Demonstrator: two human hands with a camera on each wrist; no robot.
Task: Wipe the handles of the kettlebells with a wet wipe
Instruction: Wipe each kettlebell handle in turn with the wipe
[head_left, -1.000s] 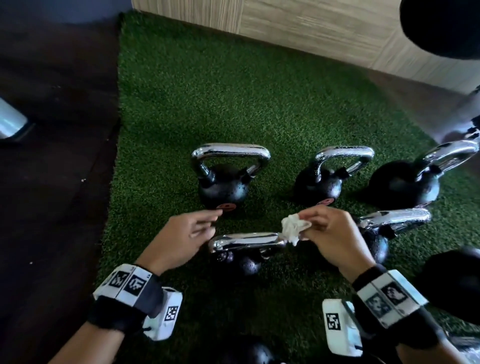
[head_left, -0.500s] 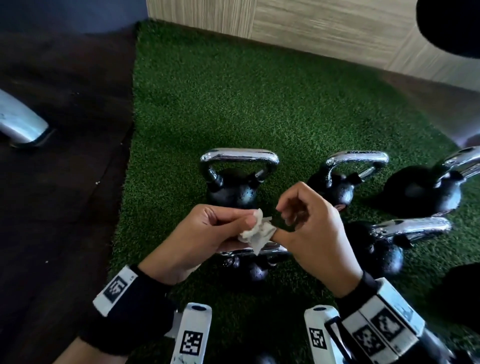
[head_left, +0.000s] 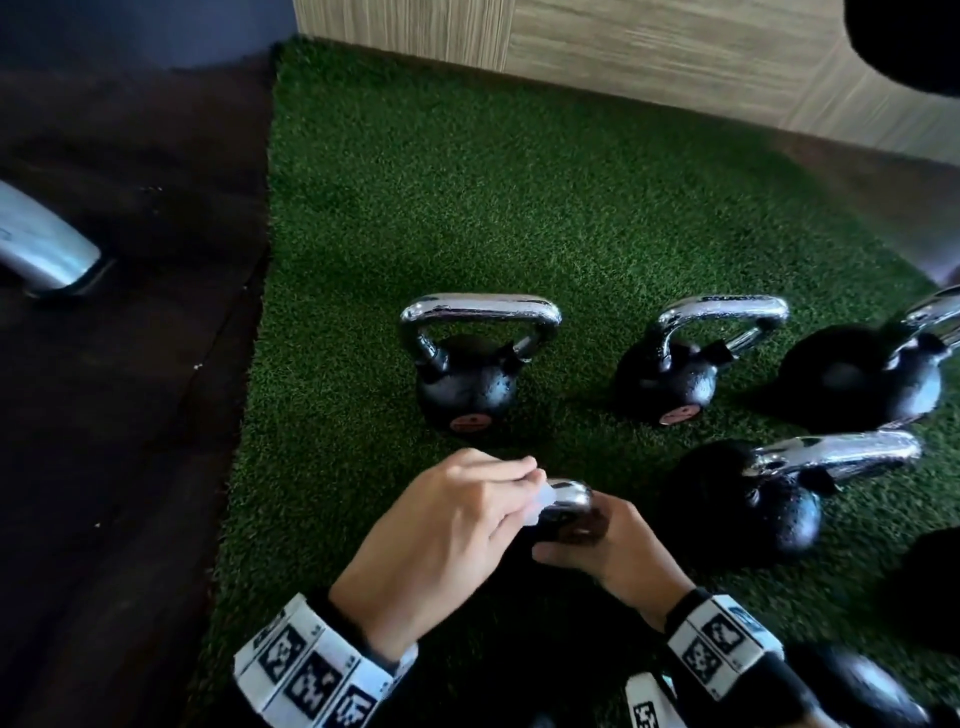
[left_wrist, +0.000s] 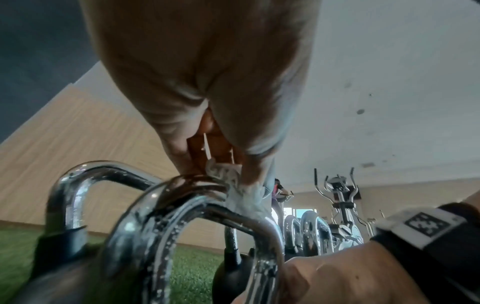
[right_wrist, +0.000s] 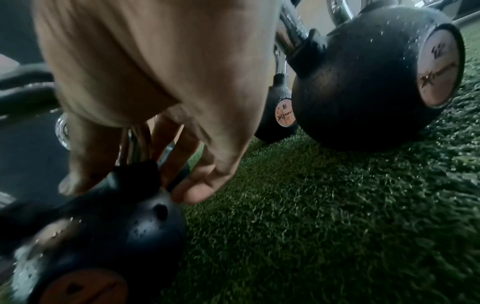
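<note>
The nearest black kettlebell (right_wrist: 103, 236) stands on green turf. Its chrome handle (head_left: 569, 499) shows end-on between my hands. My left hand (head_left: 530, 483) pinches a small white wet wipe (head_left: 537, 501) and holds it against the top of that handle. In the left wrist view the wipe (left_wrist: 228, 179) is bunched under my fingertips on the handle (left_wrist: 182, 205). My right hand (head_left: 566, 545) reaches in from the right, lower down, and curls round the handle's post just above the ball. Its thumb (right_wrist: 197, 193) lies against the ball's top.
Several other chrome-handled kettlebells stand on the turf (head_left: 467, 208): two behind (head_left: 467, 384) (head_left: 675, 374) and two to the right (head_left: 857, 379) (head_left: 779, 509). Dark floor (head_left: 130, 364) lies left of the turf edge, with a metal machine leg (head_left: 41, 244). A wood-panel wall (head_left: 623, 52) runs behind.
The wipe went from my right hand to my left, which now holds it on the near kettlebell's handle. My right hand dropped and gripped that handle.
</note>
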